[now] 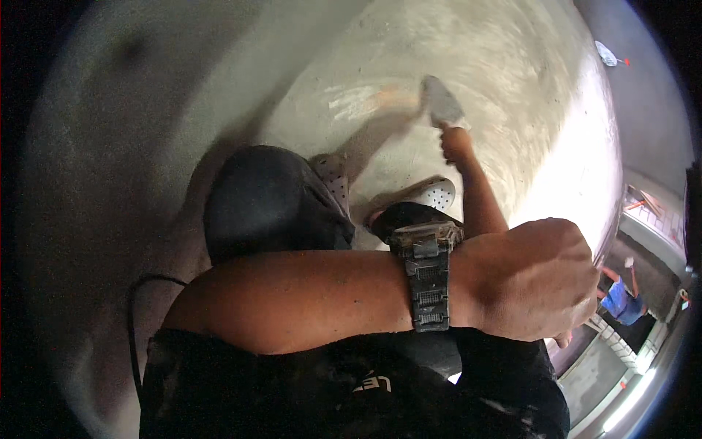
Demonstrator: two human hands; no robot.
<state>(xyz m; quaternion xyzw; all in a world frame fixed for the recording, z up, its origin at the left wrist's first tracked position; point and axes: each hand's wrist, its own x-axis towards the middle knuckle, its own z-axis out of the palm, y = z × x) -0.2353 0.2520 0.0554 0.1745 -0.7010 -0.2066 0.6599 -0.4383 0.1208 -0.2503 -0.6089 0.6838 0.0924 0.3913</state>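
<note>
My right hand (458, 145) grips a trowel (442, 102) with a grey, cement-coated blade, held against or just over the grey floor (292, 110); contact cannot be judged. My left hand (530, 282) is closed in a fist close to the camera, its forearm lying across in front of my body. The curled fingers face away, so anything inside them is hidden. A dark wristwatch (429, 282) sits on the left wrist. Beside the trowel, the floor carries a pale smear (358, 102) and curved sweep marks.
Under me are light clogs with holes, one (437, 194) near my right arm. A dark-clad knee (267, 201) rises at left. Bright light (578, 146) falls along the right side. Farther right, a person in blue (625, 301) is by a wall. A small white item (605, 53) lies upper right.
</note>
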